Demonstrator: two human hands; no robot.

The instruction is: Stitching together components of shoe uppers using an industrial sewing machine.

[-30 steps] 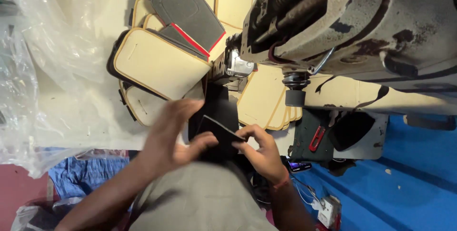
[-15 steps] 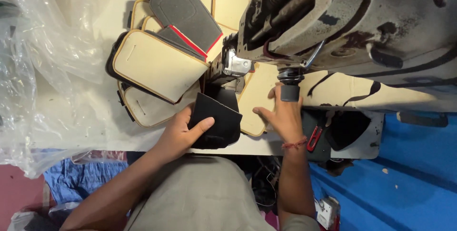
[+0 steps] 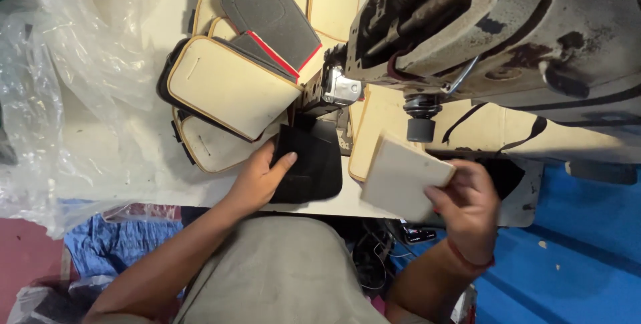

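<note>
Sewing machine (image 3: pixel 507 37) is taken as the landmark: below its needle end a black fabric piece (image 3: pixel 314 167) is pressed flat on the table (image 3: pixel 120 164) by the left hand (image 3: pixel 257 180), fingers spread, not closed around it. Beige panel (image 3: pixel 404 176) is pinched at its lower right edge by the right hand (image 3: pixel 467 207), below the machine's knob, just right of the black piece, long axis tilted toward the machine.

Left hand (image 3: pixel 257 178) flat, fingers spread, pressing down; right hand (image 3: pixel 467 207) raised, grip closed.
</note>
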